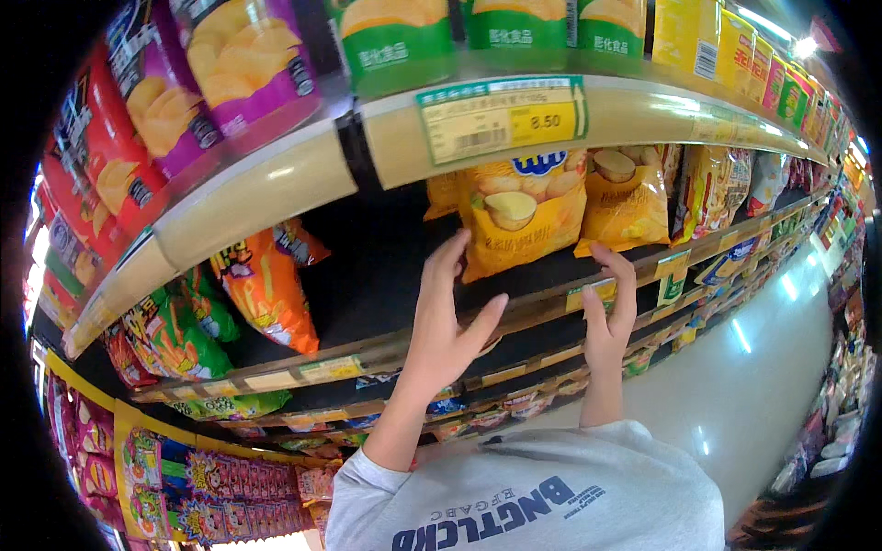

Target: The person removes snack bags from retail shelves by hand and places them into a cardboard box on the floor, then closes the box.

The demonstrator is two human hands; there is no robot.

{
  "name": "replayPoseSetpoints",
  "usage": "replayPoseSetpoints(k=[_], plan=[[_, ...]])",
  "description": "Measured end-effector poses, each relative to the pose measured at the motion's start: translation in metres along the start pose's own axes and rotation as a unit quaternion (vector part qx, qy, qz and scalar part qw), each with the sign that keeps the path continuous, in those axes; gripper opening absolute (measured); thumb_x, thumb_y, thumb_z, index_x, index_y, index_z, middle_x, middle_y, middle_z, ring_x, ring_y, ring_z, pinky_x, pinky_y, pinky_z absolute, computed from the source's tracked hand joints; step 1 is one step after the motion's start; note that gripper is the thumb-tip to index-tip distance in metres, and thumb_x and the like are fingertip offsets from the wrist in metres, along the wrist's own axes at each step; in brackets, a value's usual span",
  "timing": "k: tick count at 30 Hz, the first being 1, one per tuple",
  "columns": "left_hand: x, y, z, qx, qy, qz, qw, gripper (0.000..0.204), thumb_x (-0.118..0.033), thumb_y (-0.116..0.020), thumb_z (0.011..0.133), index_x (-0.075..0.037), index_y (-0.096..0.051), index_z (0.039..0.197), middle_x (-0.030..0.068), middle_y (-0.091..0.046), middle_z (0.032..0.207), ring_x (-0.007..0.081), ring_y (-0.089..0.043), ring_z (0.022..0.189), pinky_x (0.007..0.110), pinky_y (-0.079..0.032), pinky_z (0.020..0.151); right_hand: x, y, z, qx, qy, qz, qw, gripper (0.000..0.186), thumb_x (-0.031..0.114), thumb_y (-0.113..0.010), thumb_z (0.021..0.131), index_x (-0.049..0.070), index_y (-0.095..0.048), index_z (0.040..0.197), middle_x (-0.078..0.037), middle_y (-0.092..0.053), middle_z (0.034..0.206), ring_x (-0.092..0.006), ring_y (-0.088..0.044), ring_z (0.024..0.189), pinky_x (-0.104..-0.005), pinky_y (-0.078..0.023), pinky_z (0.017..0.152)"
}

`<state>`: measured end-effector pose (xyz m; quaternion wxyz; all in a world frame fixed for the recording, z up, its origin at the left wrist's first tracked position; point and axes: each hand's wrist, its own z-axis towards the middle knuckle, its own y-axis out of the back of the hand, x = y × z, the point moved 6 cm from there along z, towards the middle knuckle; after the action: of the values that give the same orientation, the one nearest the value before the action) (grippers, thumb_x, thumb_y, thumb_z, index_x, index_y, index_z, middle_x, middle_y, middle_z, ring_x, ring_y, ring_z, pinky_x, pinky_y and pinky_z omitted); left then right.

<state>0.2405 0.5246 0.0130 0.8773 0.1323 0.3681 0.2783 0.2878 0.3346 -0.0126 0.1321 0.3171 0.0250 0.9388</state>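
A yellow chip bag stands at the front of a dark shelf, between my two hands. My left hand is open, thumb and fingers apart, its fingertips at the bag's lower left edge; whether they touch it I cannot tell. Another yellow chip bag stands just to the right. Below it my right hand is open too, index finger raised near its bottom edge and thumb pointing up. Neither hand holds anything. Part of a further yellow bag shows behind the first.
An orange snack bag and green snack bags lie on the shelf's left. Overhead juts a shelf edge with a price tag, bearing purple, red and green snack canisters. Lower shelves hold more packets; a shiny aisle floor runs at right.
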Motion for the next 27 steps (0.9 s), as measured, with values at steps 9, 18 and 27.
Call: replayPoseSetpoints(k=[9,18,27], plan=[[0.028,-0.03,0.032,0.011,0.107,0.013,0.994,0.071,-0.014,-0.06,0.078,0.003,-0.017,0.132,0.0198,-0.03,0.129,0.0272,-0.033,0.121,0.035,-0.028,0.099,-0.027,-0.015,0.038,0.078,0.023,-0.161,0.984,0.048,0.019,-0.057,0.078,0.002,-0.04,0.12,-0.016,-0.048,0.117,-0.0336,-0.044,0.105,-0.0413,-0.03,0.092],[0.037,-0.027,0.035,0.001,0.137,0.016,0.99,0.074,-0.023,-0.063,0.075,0.001,-0.021,0.131,0.0231,-0.038,0.125,0.034,-0.039,0.116,0.038,-0.032,0.096,-0.029,-0.016,0.035,0.094,0.039,-0.191,0.976,0.052,0.024,-0.059,0.076,0.002,-0.041,0.12,-0.014,-0.049,0.113,-0.0284,-0.044,0.103,-0.037,-0.029,0.087],[0.0,0.023,0.006,-0.054,0.163,-0.093,0.981,0.066,-0.023,-0.07,0.07,0.004,-0.038,0.12,0.0199,-0.053,0.108,0.0239,-0.053,0.101,0.032,-0.042,0.085,0.008,-0.023,0.022,0.157,0.056,0.17,0.971,0.062,0.025,-0.063,0.068,0.0,-0.041,0.12,-0.019,-0.037,0.12,-0.0305,-0.038,0.111,-0.0394,-0.028,0.096]])
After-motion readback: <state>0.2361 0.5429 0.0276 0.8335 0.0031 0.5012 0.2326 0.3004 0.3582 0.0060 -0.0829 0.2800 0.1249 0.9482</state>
